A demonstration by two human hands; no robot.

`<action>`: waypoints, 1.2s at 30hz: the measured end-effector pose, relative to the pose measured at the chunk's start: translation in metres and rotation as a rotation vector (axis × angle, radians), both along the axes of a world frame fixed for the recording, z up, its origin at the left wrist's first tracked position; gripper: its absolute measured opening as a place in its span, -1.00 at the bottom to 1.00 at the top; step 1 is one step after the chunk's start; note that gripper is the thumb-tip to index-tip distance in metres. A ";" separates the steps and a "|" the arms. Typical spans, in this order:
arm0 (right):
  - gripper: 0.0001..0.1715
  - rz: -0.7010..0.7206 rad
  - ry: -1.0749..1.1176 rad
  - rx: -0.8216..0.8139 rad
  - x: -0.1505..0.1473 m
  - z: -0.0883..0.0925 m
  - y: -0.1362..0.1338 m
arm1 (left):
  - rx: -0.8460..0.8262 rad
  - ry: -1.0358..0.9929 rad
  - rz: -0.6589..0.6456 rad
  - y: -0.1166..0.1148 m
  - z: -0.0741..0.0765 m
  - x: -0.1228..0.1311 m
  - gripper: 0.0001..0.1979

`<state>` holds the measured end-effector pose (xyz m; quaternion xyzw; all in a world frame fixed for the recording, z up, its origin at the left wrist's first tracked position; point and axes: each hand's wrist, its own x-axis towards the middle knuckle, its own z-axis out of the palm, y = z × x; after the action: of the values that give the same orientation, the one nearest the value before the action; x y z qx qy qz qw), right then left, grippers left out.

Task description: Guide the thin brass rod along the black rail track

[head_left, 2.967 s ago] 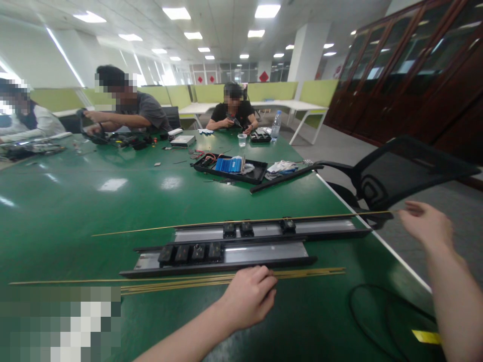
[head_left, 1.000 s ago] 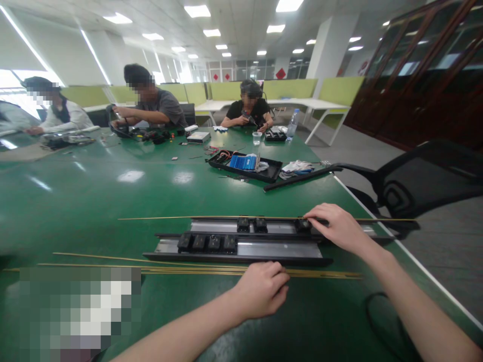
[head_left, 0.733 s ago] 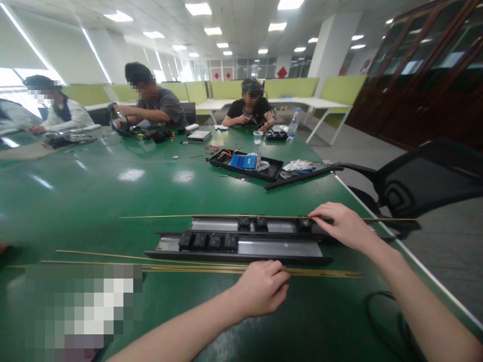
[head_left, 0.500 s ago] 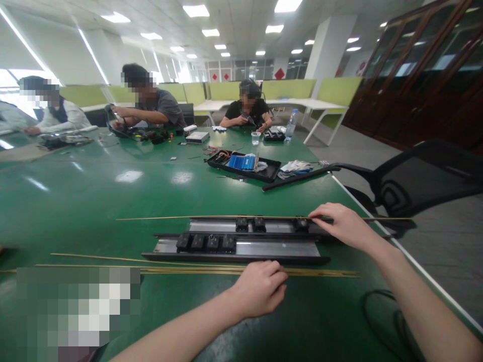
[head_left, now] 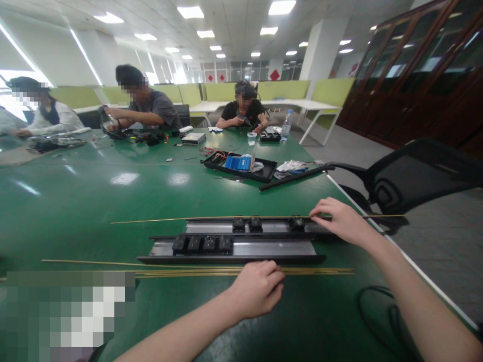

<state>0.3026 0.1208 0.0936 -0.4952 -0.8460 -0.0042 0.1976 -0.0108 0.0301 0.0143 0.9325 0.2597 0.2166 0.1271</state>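
My right hand (head_left: 337,218) pinches a long, thin brass-coloured rod (head_left: 211,218), which runs along the far edge of the rear black-edged metal rail (head_left: 277,227). Three black blocks (head_left: 255,224) sit in that rail. In front of it lies a second rail (head_left: 281,248), with several black blocks (head_left: 209,245) side by side in its left half. Nearest me, a loose bundle of brass-coloured rods (head_left: 181,274) lies on the table. Over its right part my left hand (head_left: 260,286) is closed, its fingers curled on the rods; the fingertips are partly hidden.
Further back on the green table (head_left: 158,201) are a black tray (head_left: 260,173) with a blue box (head_left: 238,162), gloves (head_left: 290,168) and a dark bar. A black cable (head_left: 373,291) lies at right, a mesh chair (head_left: 422,176) beyond the edge. Several people work across the table.
The view has shifted slightly, moving most things a little left. Relative to the rails, both hands stay nearly in place. The left end of one bundled rod now lies lower, closer to the others.
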 end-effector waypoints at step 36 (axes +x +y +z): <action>-0.60 -0.301 -0.028 -0.283 0.050 0.013 -0.004 | -0.005 -0.031 0.009 0.000 -0.002 0.000 -0.80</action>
<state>0.3523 0.1170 0.1063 -0.6387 -0.7573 0.0782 0.1112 -0.0108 0.0305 0.0121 0.9276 0.2623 0.2307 0.1324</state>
